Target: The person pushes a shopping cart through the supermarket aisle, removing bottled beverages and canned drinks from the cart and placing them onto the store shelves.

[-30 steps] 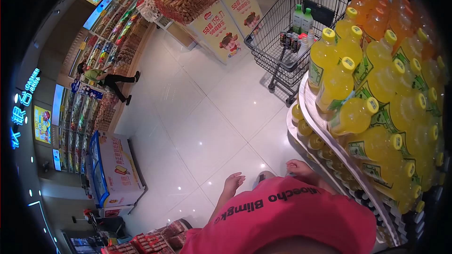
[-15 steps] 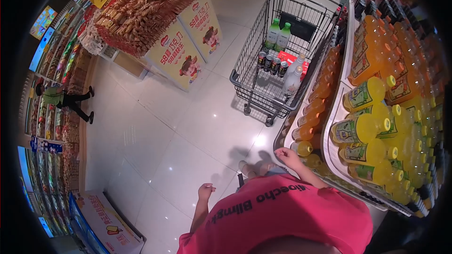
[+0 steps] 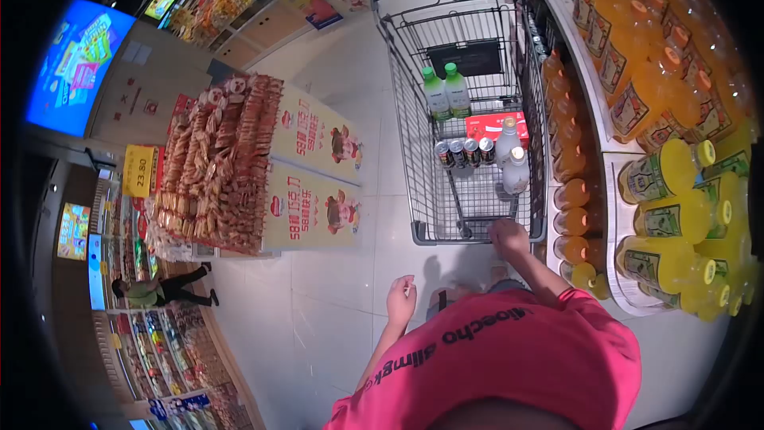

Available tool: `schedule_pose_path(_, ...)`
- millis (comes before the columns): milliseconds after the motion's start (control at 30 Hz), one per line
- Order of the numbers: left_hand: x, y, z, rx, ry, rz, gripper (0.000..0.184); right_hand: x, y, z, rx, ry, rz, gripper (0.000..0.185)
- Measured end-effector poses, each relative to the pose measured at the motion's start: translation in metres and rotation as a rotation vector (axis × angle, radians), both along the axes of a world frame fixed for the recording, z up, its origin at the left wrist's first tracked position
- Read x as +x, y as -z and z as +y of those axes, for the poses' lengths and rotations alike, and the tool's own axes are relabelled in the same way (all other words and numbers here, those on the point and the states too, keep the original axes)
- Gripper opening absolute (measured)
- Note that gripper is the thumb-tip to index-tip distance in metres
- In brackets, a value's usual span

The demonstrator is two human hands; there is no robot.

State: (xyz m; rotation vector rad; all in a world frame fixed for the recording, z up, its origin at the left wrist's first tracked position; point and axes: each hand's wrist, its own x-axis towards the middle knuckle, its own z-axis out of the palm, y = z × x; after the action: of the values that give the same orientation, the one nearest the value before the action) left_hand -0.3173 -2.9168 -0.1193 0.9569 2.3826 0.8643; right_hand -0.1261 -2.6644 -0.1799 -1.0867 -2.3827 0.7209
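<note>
A black wire shopping cart (image 3: 414, 191) stands right in front of me. My right hand (image 3: 509, 240) is at its near rim, fingers curled over the edge. Nearer to me on the left, my left hand (image 3: 401, 299) hangs in the air, loosely bent with nothing in it. Inside the cart are two green-capped bottles (image 3: 446, 94), a row of several dark cans (image 3: 465, 153), a red box (image 3: 485, 126) and two whitish bottles (image 3: 514, 171), all upright except the box.
Shelves of orange drink bottles (image 3: 571, 191) and yellow drink bottles (image 3: 664, 215) run close along the cart's right side. To the left stands a display of wrapped snacks (image 3: 215, 175) with a price sign (image 3: 142, 170). A person in green (image 3: 151, 293) walks by stocked shelves (image 3: 159, 342).
My right hand has moved from beside the bottle shelf to the cart's near rim. The cart now appears closer and straighter ahead, as my view has turned. The left hand stays free.
</note>
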Motion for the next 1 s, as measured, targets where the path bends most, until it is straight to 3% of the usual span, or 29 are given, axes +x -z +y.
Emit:
schedule_pose_path(67,-0.023,-0.016,0.049,0.112,0.292,0.305,0.019,-0.013,0.014,-0.001,0.006,0.15,-0.097,0.025)
schedule_pose_path(167,-0.054,-0.017,0.121,0.162,0.564,0.341,0.024,-0.018,0.003,-0.002,-0.05,0.162,-0.291,0.028)
schedule_pose_path(200,-0.065,-0.012,0.143,0.11,0.686,0.348,0.023,-0.021,0.002,-0.002,-0.06,0.18,-0.325,0.027)
schedule_pose_path(233,-0.074,-0.003,0.158,0.212,0.761,0.306,0.018,-0.022,0.0,-0.001,-0.066,0.199,-0.365,0.027)
schedule_pose_path(367,-0.118,0.032,0.208,-0.062,1.179,0.574,0.012,-0.031,-0.005,0.004,-0.108,0.214,-0.532,0.032)
schedule_pose_path(400,-0.133,0.062,0.208,0.081,1.207,0.552,0.007,-0.032,0.002,0.006,-0.091,0.228,-0.589,0.033)
schedule_pose_path(467,-0.141,0.07,0.209,0.343,1.201,0.543,0.014,-0.038,0.0,0.01,-0.123,0.235,-0.636,0.034)
schedule_pose_path(633,-0.146,0.066,0.235,-0.351,1.328,0.499,0.017,-0.05,0.004,0.025,-0.137,0.184,-0.664,0.036)
schedule_pose_path(867,-0.173,0.044,0.294,-0.562,1.45,0.47,0.022,-0.082,-0.006,0.07,-0.239,0.217,-0.751,0.041)
schedule_pose_path(1000,-0.189,0.034,0.333,-0.439,1.476,0.501,0.026,-0.097,-0.014,0.108,-0.213,0.234,-0.668,0.04)
